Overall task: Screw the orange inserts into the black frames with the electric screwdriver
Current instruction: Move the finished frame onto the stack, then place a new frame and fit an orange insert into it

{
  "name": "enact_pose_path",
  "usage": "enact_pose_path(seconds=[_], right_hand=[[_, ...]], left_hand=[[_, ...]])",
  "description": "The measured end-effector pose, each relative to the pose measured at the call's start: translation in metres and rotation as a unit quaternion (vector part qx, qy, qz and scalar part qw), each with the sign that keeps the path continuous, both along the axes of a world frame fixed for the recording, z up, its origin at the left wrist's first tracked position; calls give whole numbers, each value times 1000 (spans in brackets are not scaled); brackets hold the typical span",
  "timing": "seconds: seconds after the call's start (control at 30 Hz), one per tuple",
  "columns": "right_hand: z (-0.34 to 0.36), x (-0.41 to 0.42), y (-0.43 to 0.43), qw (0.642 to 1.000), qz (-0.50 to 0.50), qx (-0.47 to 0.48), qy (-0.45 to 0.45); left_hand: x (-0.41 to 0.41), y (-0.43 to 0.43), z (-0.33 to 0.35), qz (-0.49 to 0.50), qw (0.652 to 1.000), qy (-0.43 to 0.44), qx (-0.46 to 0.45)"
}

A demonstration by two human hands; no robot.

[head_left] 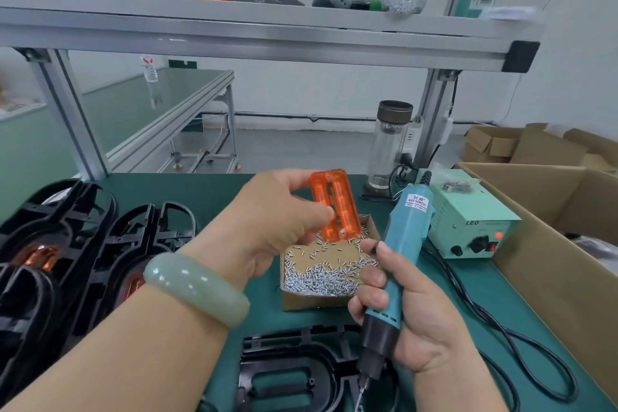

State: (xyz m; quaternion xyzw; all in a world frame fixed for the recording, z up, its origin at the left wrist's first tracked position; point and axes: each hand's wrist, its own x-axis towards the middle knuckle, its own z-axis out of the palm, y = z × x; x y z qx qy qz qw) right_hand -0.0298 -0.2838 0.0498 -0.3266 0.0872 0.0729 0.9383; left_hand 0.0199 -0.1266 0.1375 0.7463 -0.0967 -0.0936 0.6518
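Left hand [267, 224] pinched translucent orange plastic insert [336, 206], long axis upright, above empty black plastic frame [294, 368]; right hand [414, 321] gripped teal electric screwdriver [394, 261].

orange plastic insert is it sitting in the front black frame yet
No, the left hand holds the orange plastic insert up, apart from the black plastic frame.

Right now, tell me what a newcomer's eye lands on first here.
The translucent orange plastic insert, held up by the left hand at mid-table, jumps out first. Next is the teal electric screwdriver gripped in the right hand, bit pointing down at the black plastic frame at the near edge. Between the hands sits a shallow cardboard box of small silver screws.
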Motion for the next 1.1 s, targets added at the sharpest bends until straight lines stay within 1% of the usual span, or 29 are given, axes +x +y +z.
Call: enact_pose_path(seconds=[0.27, 0.43, 0.53, 0.6, 0.63, 0.7, 0.73, 0.77, 0.87, 0.93, 1.03, 1.1], right_hand=[[0, -1, 0, 1000, 6, -6, -6], [0, 0, -1, 1000, 8, -9, -10], [0, -2, 0, 1000, 15, -16, -13], [2, -1, 1, 999, 18, -25, -16], [3, -1, 1, 999, 18, -29, -14], [3, -1, 0, 999, 16, -28, -13], [3, -1, 0, 999, 14, -26, -12], [3, -1, 0, 1000, 9, -25, -11], [2, -1, -1, 1000, -7, -29, -8], [1, -1, -1, 999, -10, -35, -9], [0, -1, 0, 999, -7, -41, -12], [-1, 0, 0, 999, -2, -45, -15]], left_hand=[[-16, 7, -6, -14, 1000, 16, -3], [-24, 10, -12, -4, 999, -15, 29], [-31, 13, -15, 0, 993, -70, 90], [-35, 18, -16, 13, 981, -123, 146], [-37, 22, -19, 22, 968, -158, 194], [-43, 31, -26, 23, 924, -213, 315], [-47, 35, -31, 17, 906, -223, 361], [-50, 40, -37, 5, 896, -214, 390], [-62, 45, -56, -45, 898, -131, 417], [-65, 45, -68, -63, 894, -97, 432], [-67, 41, -83, -53, 876, -96, 470], [-69, 39, -86, -24, 851, -132, 508]])
